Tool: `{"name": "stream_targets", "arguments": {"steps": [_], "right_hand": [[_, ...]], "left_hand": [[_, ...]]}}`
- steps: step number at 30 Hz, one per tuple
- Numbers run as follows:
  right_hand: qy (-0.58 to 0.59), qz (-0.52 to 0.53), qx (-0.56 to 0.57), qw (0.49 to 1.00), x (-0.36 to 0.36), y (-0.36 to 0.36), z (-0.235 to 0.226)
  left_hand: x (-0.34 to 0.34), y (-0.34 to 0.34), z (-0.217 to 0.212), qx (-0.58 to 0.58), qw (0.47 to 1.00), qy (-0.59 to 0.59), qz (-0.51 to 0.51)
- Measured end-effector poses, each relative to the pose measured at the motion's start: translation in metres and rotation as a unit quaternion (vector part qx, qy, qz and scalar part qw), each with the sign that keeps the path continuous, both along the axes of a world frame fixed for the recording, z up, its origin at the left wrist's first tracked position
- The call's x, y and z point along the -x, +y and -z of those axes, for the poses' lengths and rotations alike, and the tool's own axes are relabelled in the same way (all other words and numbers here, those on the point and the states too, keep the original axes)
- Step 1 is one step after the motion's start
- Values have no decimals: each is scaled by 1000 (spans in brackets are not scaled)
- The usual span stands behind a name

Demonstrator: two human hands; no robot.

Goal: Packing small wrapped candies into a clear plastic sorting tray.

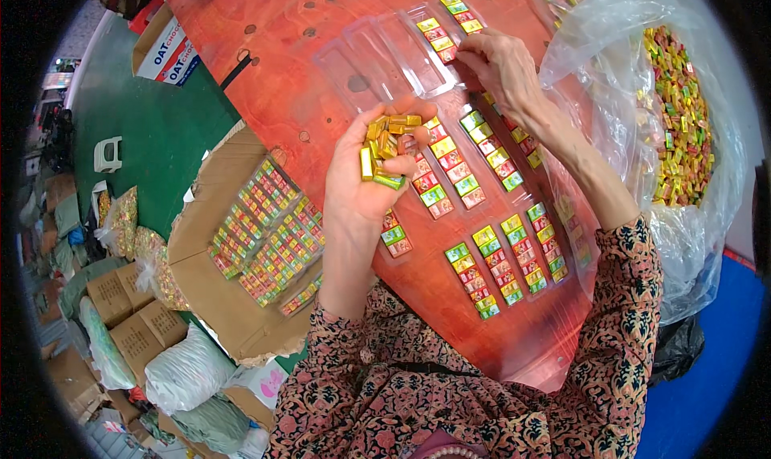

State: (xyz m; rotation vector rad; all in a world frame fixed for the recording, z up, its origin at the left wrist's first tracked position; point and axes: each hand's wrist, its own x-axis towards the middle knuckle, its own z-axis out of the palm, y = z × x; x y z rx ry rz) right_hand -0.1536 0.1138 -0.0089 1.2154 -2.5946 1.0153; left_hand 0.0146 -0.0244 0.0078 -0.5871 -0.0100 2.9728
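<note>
Patterned shirt (482,407) in foreground; left hand (359,184) cups wrapped blocks (386,144) above desk (281,61); right hand (507,72) curls beside block row (434,36), grip hidden.

The cupped wrapped pieces (387,144) are golden yellow, with bright green at their lower edge. The rowed pieces (492,149) mix red, yellow, green and white patches above a mottled orange-red tabletop (277,65) marked with dark spots. The sleeves (622,274) carry pinkish-beige scrolling motifs on black. The carton (191,254) is brown, the floor (132,130) green, the heaped pieces (683,122) yellow, red and green.
</note>
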Motion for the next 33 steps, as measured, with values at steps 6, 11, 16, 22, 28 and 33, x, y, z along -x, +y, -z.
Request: {"name": "stream_targets", "arguments": {"steps": [6, 11, 16, 22, 28, 33], "right_hand": [[23, -9, -9, 1000, -3, -1, -3], [133, -95, -140, 977, -3, -4, -10], [149, -120, -273, 943, 6, -11, -17], [-7, -85, -48, 995, 22, -2, -18], [-544, 16, 102, 833, 12, -6, -34], [-521, 47, 139, 841, 2, -6, -40]], "left_hand": [[10, -7, -8, 14, 1000, -12, 16], [13, -13, -7, 21, 1000, 0, 17], [10, -12, -3, 14, 1000, -1, 7], [11, -9, -1, -10, 1000, -12, 6], [12, -11, 2, 17, 1000, -3, 6], [12, -12, 3, 5, 1000, -3, 7]]}}
